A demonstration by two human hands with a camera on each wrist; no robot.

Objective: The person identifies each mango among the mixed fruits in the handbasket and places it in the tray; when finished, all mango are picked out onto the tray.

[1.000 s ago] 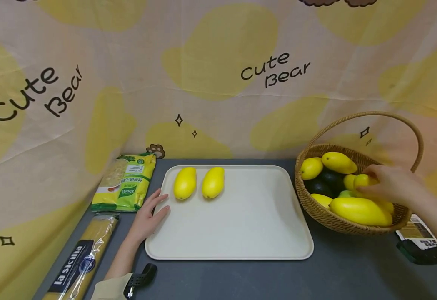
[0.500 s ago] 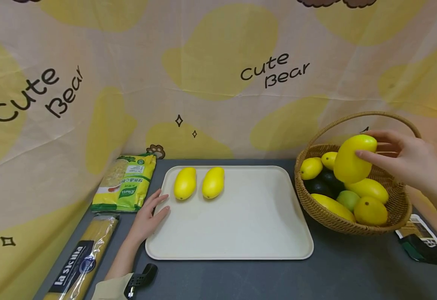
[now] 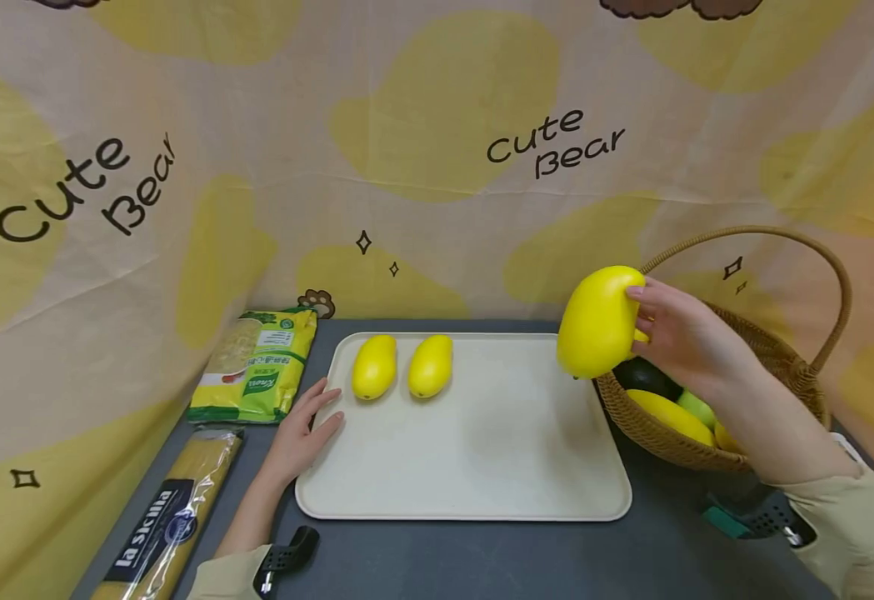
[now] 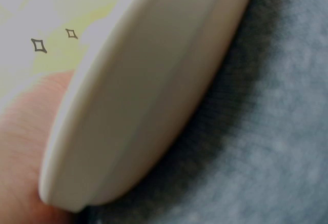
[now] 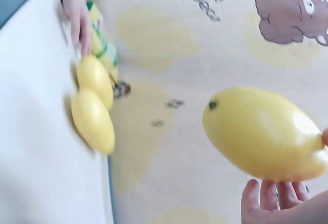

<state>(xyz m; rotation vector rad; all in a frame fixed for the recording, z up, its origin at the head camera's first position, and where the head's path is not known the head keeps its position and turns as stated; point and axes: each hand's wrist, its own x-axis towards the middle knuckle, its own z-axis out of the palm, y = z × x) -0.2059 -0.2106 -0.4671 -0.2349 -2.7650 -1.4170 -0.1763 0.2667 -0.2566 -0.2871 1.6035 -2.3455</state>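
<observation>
My right hand (image 3: 695,333) holds a yellow mango (image 3: 594,325) raised over the tray's back right corner, thumb and fingers about one end. In the right wrist view, the mango (image 5: 261,137) shows a dark stem spot, with fingers curled beneath it. Two more mangoes (image 3: 374,367) lie side by side at the back left of the white tray (image 3: 481,450). On the tray's left rim rests my left hand (image 3: 297,442), fingers spread and relaxed; the left wrist view shows that hand (image 4: 25,157) against the tray edge (image 4: 128,90).
A wicker basket (image 3: 654,446) with a tall handle stands right of the tray, partly hidden by my right arm. Inside are a dark avocado (image 3: 650,379), a green fruit (image 3: 696,408) and yellow fruit. Left lie a yellow-green Knorr bag (image 3: 257,367) and a spaghetti pack (image 3: 170,517).
My right hand has lifted the mango out of the basket and carried it left to above the tray's corner. The left hand has stayed at the tray rim.
</observation>
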